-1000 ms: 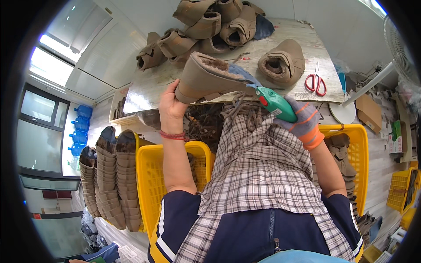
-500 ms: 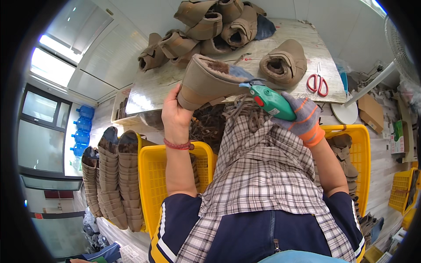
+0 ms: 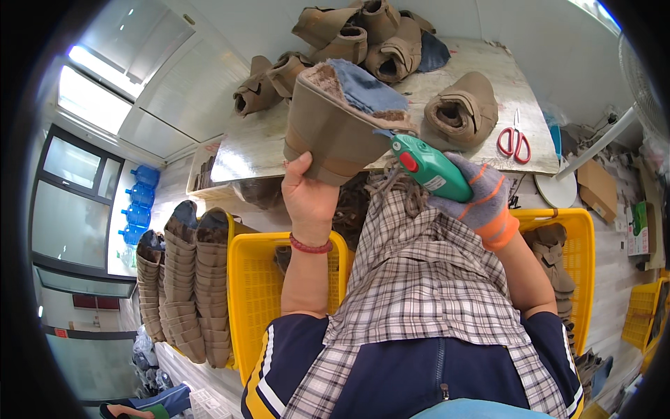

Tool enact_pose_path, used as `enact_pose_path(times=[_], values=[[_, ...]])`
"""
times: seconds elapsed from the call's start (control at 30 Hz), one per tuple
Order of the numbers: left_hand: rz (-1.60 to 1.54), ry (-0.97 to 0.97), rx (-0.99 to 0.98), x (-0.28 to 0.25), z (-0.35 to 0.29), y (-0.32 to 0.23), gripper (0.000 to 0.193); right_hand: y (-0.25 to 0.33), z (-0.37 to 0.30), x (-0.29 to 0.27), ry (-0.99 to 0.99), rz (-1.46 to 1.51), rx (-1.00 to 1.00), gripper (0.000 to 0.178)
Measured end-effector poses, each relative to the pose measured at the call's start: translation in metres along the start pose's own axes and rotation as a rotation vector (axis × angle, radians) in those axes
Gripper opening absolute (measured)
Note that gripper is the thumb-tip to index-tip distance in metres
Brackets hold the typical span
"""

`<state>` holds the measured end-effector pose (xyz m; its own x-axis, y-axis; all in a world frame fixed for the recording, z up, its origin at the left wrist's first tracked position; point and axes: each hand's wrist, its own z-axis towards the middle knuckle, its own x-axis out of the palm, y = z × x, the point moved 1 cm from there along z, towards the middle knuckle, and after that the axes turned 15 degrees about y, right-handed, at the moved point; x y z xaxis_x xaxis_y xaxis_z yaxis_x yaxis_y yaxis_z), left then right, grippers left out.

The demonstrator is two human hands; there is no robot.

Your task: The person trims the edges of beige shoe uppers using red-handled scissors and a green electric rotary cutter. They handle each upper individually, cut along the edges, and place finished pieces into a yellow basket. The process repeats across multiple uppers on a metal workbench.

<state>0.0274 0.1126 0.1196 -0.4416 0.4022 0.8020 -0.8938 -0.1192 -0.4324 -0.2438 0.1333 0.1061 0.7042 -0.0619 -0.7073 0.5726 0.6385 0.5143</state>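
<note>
Above my lap, my left hand (image 3: 310,192) grips a brown fleece-lined shoe upper (image 3: 328,133) by its lower side, the thumb on the outside. Its opening faces up and away, showing brown pile and a blue-grey fabric piece (image 3: 368,85) inside. My right hand (image 3: 481,199), in a grey and orange glove, is wrapped around a green handheld electric cutter (image 3: 434,167) with a red button. The cutter's tip is at the right edge of the upper. Dark trimmed strips (image 3: 398,190) lie on my checked apron below it.
On the worktable (image 3: 513,77) lie a single brown upper (image 3: 462,112), red-handled scissors (image 3: 515,140) and a pile of uppers (image 3: 394,52). Yellow baskets (image 3: 241,300) flank me, with stacked uppers (image 3: 183,300) at the left. A white fan (image 3: 631,63) stands at the right.
The upper has turned in my left hand, so its opening and the blue-grey fabric show more. The cutter has stayed by its right edge.
</note>
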Motion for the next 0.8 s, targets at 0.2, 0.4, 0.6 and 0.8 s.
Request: enact_pose_path(times=[0.2, 0.4, 0.6, 0.8], values=[[0.239, 0.152, -0.040, -0.002, -0.008, 0.017, 0.050, 0.009, 0.006, -0.002, 0.034, 0.199, 0.068, 0.063], [0.706, 0.230, -0.009, -0.025, -0.015, 0.034, 0.036, 0.014, 0.010, 0.000, -0.034, 0.302, 0.126, 0.061], [1.610, 0.472, 0.106, -0.033, -0.013, 0.039, 0.027, 0.011, 0.009, 0.000, -0.015, 0.443, 0.320, 0.063], [2.033, 0.702, 0.161, -0.038, -0.021, 0.050, 0.034, 0.011, 0.011, -0.004, -0.034, 0.619, 0.380, 0.060]])
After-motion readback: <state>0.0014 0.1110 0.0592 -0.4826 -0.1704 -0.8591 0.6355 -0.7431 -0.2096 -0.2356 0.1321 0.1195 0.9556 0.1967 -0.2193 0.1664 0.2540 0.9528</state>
